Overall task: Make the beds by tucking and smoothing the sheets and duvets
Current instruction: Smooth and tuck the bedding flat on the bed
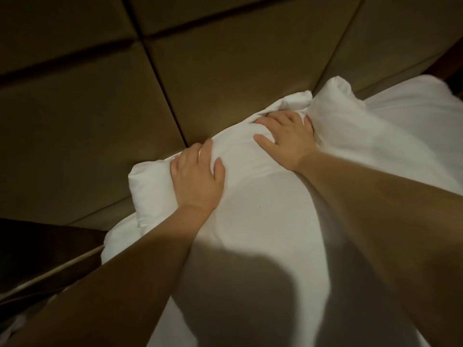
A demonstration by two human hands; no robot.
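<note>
As left hand (198, 177) presses pillow (253, 194), right hand (285, 140) likewise

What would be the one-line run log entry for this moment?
step: pillow at headboard | left hand: flat, presses pillow's left end | right hand: flat, presses pillow's right end | second pillow: beside, right

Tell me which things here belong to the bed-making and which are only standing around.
Belongs to the job: left hand and right hand, both pressing the white pillow; second pillow; white sheet.
Only around: padded headboard; dark wooden edge at the left.
</note>
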